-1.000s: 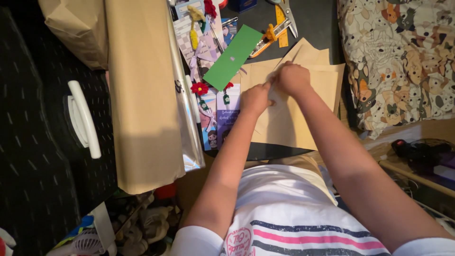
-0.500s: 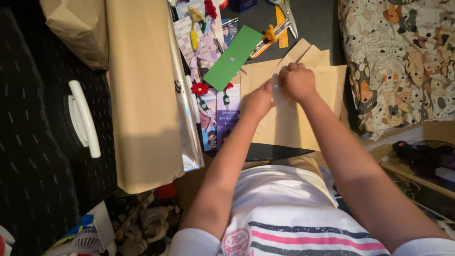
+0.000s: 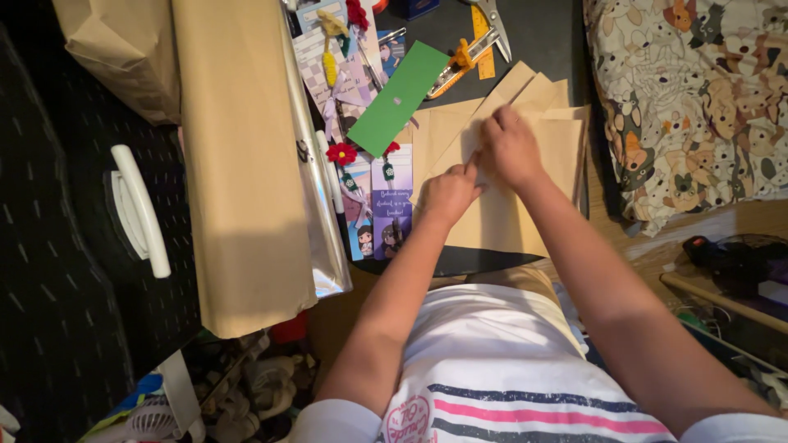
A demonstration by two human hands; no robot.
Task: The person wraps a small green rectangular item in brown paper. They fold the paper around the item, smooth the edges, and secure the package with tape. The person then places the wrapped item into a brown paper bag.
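Tan kraft-paper sheets (image 3: 501, 217), a loose stack fanned out on the dark tabletop (image 3: 542, 37), straight ahead past the white shirt with pink and navy stripes (image 3: 492, 369). Left hand (image 3: 447, 194) resting on the stack's near-left part, knuckles curled, one fingertip poking up toward the other hand; can't tell if anything's actually pinched in there. Right hand (image 3: 510, 148) just beyond, pressed down on the top sheet with fingers bunched at a fold or edge, looks like a narrow pinch on the paper, though too small to be sure. Hands nearly touching. Just left of the stack, a row of illustrated purple and blue bookmark cards (image 3: 379, 209) topped with tiny red crochet flowers (image 3: 342, 153). Further left, a big long package wrapped in brown paper (image 3: 242, 156) with a shiny clear film edge, then a white plastic handle (image 3: 139, 209) on a black patterned surface. Past the hands, a green rectangular card strip (image 3: 399, 97) lying diagonally, corner overlapping the paper. Way at the back, a yellow-orange utility cutter (image 3: 461, 64) and grey scissors (image 3: 497, 25). Off to the right, a cushion with a cartoon dog print (image 3: 698, 98).
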